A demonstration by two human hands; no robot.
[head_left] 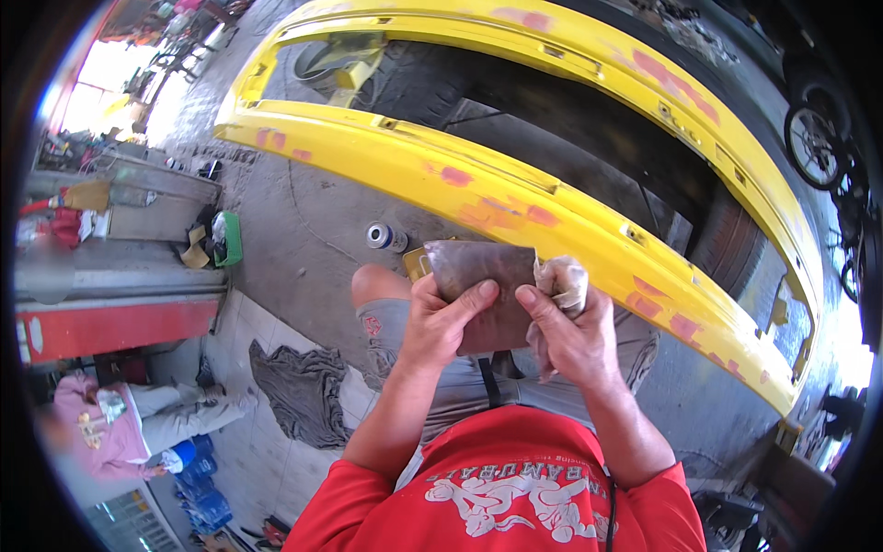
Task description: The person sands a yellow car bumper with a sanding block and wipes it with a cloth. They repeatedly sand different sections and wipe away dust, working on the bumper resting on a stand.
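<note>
Sheet: I see a brown sandpaper sheet (pixel 480 293) held flat before my chest, above my knees, just short of the yellow bumper (pixel 515 198); its long axis runs left to right.
Left hand (pixel 440 324): fingers curled shut, thumb pressing the sheet's lower left.
Right hand (pixel 568 339): thumb on the sheet's right edge, fingers also closed round a pale rag (pixel 566 281).
Floor: spray can (pixel 384 236), grey cloth (pixel 299 391).

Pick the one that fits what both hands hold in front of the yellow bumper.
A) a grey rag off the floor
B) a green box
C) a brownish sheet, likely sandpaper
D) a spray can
C: the left hand and right hand both pinch the brownish sheet; the spray can lies on the ground.
</note>
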